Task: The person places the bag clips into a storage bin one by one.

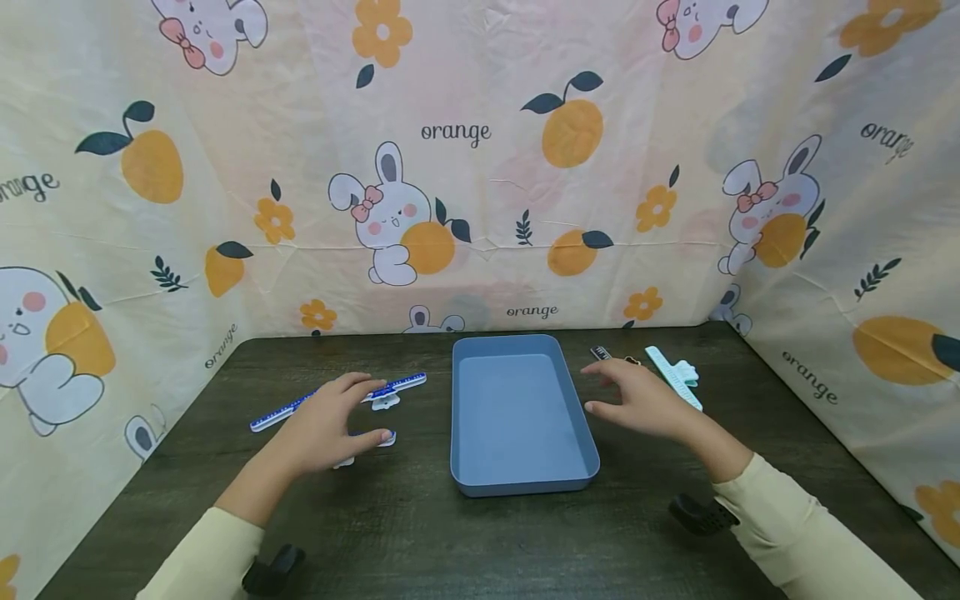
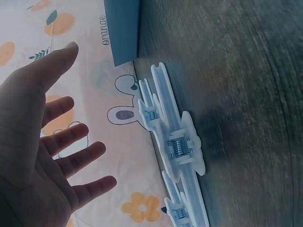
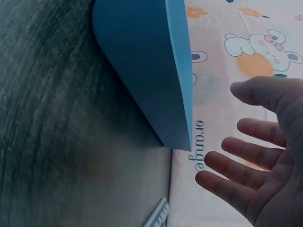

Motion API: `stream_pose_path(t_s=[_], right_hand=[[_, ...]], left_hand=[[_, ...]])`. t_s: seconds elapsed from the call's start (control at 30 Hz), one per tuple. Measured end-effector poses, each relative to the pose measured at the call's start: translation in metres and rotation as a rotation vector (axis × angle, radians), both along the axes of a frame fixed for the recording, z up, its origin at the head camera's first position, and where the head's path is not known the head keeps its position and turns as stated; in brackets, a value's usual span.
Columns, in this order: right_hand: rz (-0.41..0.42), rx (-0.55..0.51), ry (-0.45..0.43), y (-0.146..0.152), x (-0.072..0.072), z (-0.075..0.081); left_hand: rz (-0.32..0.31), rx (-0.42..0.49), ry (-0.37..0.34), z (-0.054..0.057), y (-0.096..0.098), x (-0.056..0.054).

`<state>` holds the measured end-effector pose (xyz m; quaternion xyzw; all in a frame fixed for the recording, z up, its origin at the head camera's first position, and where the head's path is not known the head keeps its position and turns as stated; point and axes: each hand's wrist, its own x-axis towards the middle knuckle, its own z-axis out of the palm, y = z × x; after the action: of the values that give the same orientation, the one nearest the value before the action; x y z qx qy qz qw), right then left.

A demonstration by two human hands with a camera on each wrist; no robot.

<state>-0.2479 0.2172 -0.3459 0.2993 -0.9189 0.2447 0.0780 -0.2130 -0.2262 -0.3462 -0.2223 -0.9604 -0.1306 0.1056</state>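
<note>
My left hand (image 1: 322, 429) hovers with spread fingers over the clips on the left and holds nothing. A long blue-edged clip (image 1: 408, 382) runs behind it, with a scalloped white handle. Another clip (image 1: 387, 440) lies nearer, partly hidden by the hand. The left wrist view shows the springs of several white clips (image 2: 179, 146), apart from the fingers. My right hand (image 1: 641, 398), its fingers extended and holding nothing, hangs beside the right rim of a blue-grey rectangular tray (image 1: 459, 417). A mint-green clip (image 1: 667, 371) lies behind the right wrist.
A small dark item with pale marks (image 1: 600, 353) lies beyond the right hand, with a gold-coloured bit (image 1: 632, 361) near it. The tray stands mid-table on the dark wood-grain table (image 1: 390, 533). Printed cloth (image 1: 487, 192) hangs along the back and sides.
</note>
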Motion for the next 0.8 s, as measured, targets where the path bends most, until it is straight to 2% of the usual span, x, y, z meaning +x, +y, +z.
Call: stream_pose_path(t_s=[0.1, 0.17, 0.37, 0.5, 0.8], right_hand=[[-0.033, -0.027, -0.044, -0.002, -0.003, -0.003], [-0.062, -0.066, -0.108, -0.004, -0.004, -0.004], [-0.142, -0.249, -0.378, -0.007, -0.011, -0.008], [-0.150, -0.373, -0.524, -0.007, -0.015, -0.009], [-0.189, -0.430, -0.707, -0.009, -0.022, -0.013]], left_hand=[[0.002, 0.005, 0.000, 0.000, -0.001, -0.003], [0.004, 0.009, 0.001, -0.001, -0.001, -0.004], [-0.003, 0.014, 0.009, -0.005, -0.001, -0.012], [0.007, 0.018, -0.003, -0.006, -0.001, -0.018], [0.003, -0.009, -0.061, -0.005, 0.003, -0.033]])
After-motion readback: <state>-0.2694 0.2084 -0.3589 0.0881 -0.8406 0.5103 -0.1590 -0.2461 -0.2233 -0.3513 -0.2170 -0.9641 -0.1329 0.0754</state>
